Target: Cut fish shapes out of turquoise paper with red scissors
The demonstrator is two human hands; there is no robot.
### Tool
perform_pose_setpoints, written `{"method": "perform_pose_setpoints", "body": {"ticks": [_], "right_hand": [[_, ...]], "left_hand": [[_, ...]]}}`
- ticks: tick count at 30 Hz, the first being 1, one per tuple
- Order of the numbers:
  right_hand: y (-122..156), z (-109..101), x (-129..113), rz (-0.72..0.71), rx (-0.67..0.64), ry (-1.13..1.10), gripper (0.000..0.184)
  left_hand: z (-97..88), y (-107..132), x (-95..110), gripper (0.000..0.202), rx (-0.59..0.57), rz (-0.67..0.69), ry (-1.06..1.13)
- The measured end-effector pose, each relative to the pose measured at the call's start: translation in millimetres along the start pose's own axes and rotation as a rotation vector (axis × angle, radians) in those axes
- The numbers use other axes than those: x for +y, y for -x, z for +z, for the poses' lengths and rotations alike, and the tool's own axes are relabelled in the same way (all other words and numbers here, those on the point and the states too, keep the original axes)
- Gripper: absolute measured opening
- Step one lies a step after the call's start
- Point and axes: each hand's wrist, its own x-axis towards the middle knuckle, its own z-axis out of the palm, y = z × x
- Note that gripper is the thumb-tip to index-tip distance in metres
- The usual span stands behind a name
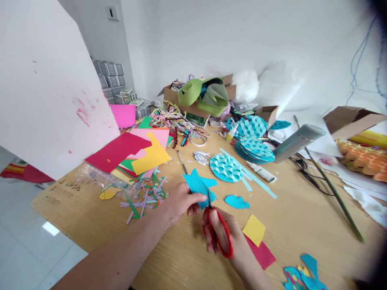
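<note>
My left hand (184, 200) pinches a blue piece of paper (196, 182) with pointed, cut edges, its thumb lying on top. In my right hand (222, 225) is a pair of red-handled scissors (226, 241), fingers through the loops. The dark blades meet the paper's right part, close to my left thumb. Just right of the paper lies a blue fish-shaped cutout (237, 201). Beyond it rests a round blue disc (226, 167) covered in paper scales. A small drawn fish cutout (201, 157) and a pen (182, 162) lie behind the blue paper.
Coloured sheets (117, 151) and paper strips (145, 199) cover the table's left. A glue bottle (262, 172), a grey thermos (298, 143) and a long stick (335, 189) lie right. Yellow (254, 229) and red paper pieces (261, 253) sit beside my right forearm. A white board (51, 80) stands left.
</note>
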Motion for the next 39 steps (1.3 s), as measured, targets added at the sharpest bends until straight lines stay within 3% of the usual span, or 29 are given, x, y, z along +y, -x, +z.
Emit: {"method": "perform_pose_setpoints", "body": {"ticks": [20, 39], "right_hand": [[-2.3, -1.4, 2.3, -0.036, 0.001, 0.059, 0.055], [-1.0, -0.8, -1.5, -0.036, -0.002, 0.068, 0.057]], "left_hand": [[1.9, 0.9, 3.8, 0.027, 0.068, -0.014, 0.06], [2.1, 1.2, 3.7, 0.025, 0.045, -0.016, 0.035]]}}
